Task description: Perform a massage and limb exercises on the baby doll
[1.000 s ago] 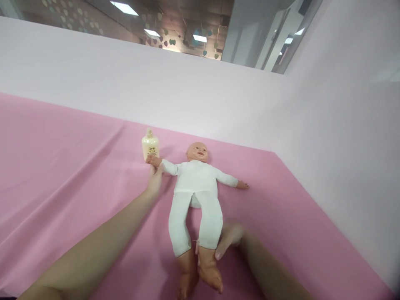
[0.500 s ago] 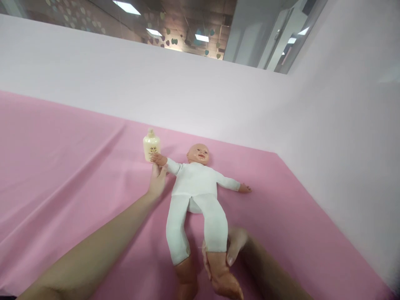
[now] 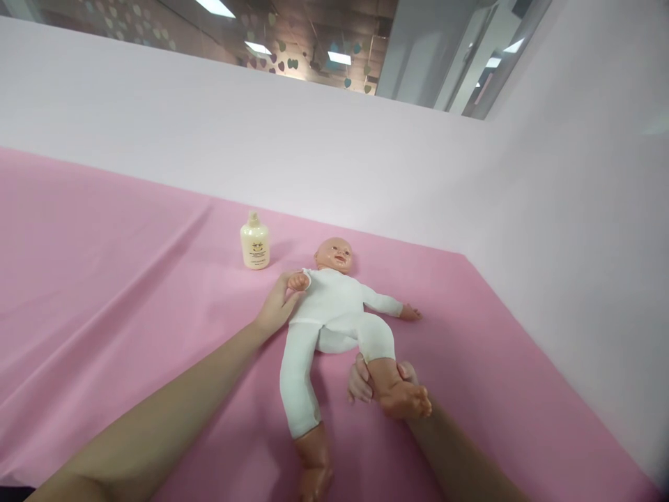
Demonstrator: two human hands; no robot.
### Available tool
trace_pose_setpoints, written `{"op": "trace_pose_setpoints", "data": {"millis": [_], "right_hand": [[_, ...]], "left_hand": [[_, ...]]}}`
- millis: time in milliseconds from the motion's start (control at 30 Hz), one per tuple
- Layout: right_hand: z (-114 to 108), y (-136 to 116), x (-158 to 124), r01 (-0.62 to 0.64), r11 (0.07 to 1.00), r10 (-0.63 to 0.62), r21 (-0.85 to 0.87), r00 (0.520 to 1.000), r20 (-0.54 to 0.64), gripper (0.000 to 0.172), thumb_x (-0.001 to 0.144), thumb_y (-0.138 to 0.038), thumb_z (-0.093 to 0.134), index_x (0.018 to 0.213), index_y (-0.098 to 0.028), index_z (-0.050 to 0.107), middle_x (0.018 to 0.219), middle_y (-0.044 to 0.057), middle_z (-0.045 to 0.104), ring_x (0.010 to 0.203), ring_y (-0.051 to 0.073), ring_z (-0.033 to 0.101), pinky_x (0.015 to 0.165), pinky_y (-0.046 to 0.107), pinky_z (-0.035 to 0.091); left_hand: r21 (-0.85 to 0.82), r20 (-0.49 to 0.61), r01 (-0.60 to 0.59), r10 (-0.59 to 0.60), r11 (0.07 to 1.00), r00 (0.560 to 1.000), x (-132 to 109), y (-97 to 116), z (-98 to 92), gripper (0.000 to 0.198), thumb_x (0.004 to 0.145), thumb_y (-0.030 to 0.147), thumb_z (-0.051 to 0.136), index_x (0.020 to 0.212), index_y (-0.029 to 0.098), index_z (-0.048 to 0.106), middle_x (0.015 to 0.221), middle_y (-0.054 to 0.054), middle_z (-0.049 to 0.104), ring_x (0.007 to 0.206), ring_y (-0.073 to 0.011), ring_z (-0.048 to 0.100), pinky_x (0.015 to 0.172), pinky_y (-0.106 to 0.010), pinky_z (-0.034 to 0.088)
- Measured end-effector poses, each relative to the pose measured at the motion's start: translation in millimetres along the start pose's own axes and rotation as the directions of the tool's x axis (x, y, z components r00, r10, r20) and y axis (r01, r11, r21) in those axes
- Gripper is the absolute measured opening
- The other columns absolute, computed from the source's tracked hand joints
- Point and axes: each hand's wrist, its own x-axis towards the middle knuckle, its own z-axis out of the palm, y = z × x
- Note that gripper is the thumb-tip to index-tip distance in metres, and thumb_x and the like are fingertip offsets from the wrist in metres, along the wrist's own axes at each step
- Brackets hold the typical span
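A baby doll [image 3: 334, 300] in a white suit lies on its back, its head toward the wall. My left hand [image 3: 279, 303] is closed around the doll's arm on the left side, which is bent up so its small fist points at me. My right hand [image 3: 363, 380] grips the doll's lower leg on the right side from beneath; that leg is raised and bent at the knee. Part of my right hand is hidden behind the leg and foot. The doll's other leg lies straight toward me, and its other arm stretches out to the right.
A cream pump bottle [image 3: 256, 244] with a printed label stands upright to the left of the doll's head. Pink cloth [image 3: 157, 300] covers the surface, with creases at left. White walls [image 3: 293, 160] border it behind and at right, below a window [image 3: 313, 42].
The raised leg has bent upward with my right hand under it. My left hand has brought the doll's arm inward, away from the bottle, and the arm is now bent toward me.
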Motion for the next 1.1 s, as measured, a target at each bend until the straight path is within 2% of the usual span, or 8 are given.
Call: {"op": "trace_pose_setpoints", "data": {"millis": [100,167,333,400,533,867,1000,1100], "right_hand": [[5,1,5,0.174,0.981,-0.166,0.082,0.981,-0.097,0.056,0.068,-0.07,0.069,0.089,-0.02,0.056,0.073,-0.003,0.053,0.067,0.014,0.047,0.086,0.04,0.045],[13,-1,8,0.242,0.962,-0.203,0.125,0.943,-0.263,0.052,0.071,-0.065,0.069,0.09,-0.017,0.06,0.076,0.0,0.054,0.07,0.014,0.048,0.082,0.036,0.044],[29,-12,14,0.202,0.97,-0.059,0.133,0.731,-0.68,0.044,0.08,-0.057,0.067,0.091,-0.015,0.065,0.095,0.007,0.06,0.09,0.02,0.055,0.088,0.036,0.043],[31,-14,17,0.205,0.966,-0.026,0.156,0.681,-0.732,0.044,0.079,-0.058,0.068,0.089,-0.014,0.066,0.097,0.008,0.061,0.091,0.02,0.056,0.087,0.036,0.043],[30,-13,20,0.2,0.966,-0.005,0.166,0.653,-0.757,0.045,0.077,-0.057,0.071,0.09,-0.013,0.069,0.097,0.008,0.063,0.089,0.02,0.056,0.086,0.035,0.044],[35,-14,22,0.162,0.984,-0.055,0.076,0.679,-0.732,0.046,0.082,-0.057,0.068,0.099,-0.014,0.07,0.097,0.008,0.063,0.087,0.019,0.057,0.083,0.034,0.044],[35,-11,18,0.107,0.994,-0.067,0.024,0.768,-0.637,0.051,0.081,-0.06,0.067,0.096,-0.012,0.07,0.095,0.009,0.064,0.087,0.02,0.06,0.085,0.034,0.045],[34,-8,14,0.03,0.999,-0.016,0.02,0.878,-0.478,0.057,0.071,-0.064,0.072,0.092,-0.011,0.07,0.089,0.008,0.066,0.082,0.019,0.062,0.081,0.031,0.047]], "left_hand": [[0.074,0.079,-0.052,0.047,0.996,0.996,0,5,-1.3,0.041,0.093,0.031,0.058,0.133,0.024,0.053,0.133,-0.011,0.06,0.128,-0.0276,0.055,0.114,-0.049,0.039],[0.111,0.147,-0.09,0.074,0.99,0.986,0,8,-1.0,0.039,0.093,0.032,0.057,0.131,0.024,0.056,0.134,-0.011,0.06,0.129,-0.0285,0.053,0.115,-0.049,0.039],[0.156,0.311,-0.222,0.165,0.963,0.936,1,11,-0.1,0.036,0.096,0.032,0.052,0.131,0.024,0.059,0.137,-0.013,0.059,0.134,-0.0292,0.049,0.117,-0.052,0.037],[0.167,0.34,-0.252,0.184,0.953,0.922,1,11,-0.4,0.036,0.097,0.032,0.051,0.131,0.024,0.059,0.137,-0.013,0.059,0.135,-0.029,0.048,0.118,-0.052,0.036],[0.194,0.35,-0.281,0.201,0.94,0.915,1,7,-0.3,0.036,0.098,0.033,0.05,0.132,0.024,0.058,0.138,-0.014,0.058,0.137,-0.0293,0.047,0.118,-0.054,0.036],[0.103,0.28,-0.188,0.153,0.977,0.948,0,7,1.3,0.034,0.095,0.032,0.055,0.128,0.024,0.059,0.136,-0.013,0.058,0.135,-0.0288,0.049,0.118,-0.052,0.035],[-0.08,0.072,0.042,-0.036,0.996,0.997,0,2,4.2,0.038,0.091,0.034,0.063,0.127,0.023,0.056,0.131,-0.011,0.061,0.128,-0.0269,0.054,0.117,-0.05,0.037],[-0.31,-0.118,0.196,-0.242,0.93,0.963,3,-5,4.4,0.042,0.091,0.037,0.066,0.129,0.024,0.053,0.133,-0.01,0.06,0.128,-0.0249,0.055,0.113,-0.044,0.042]]}}
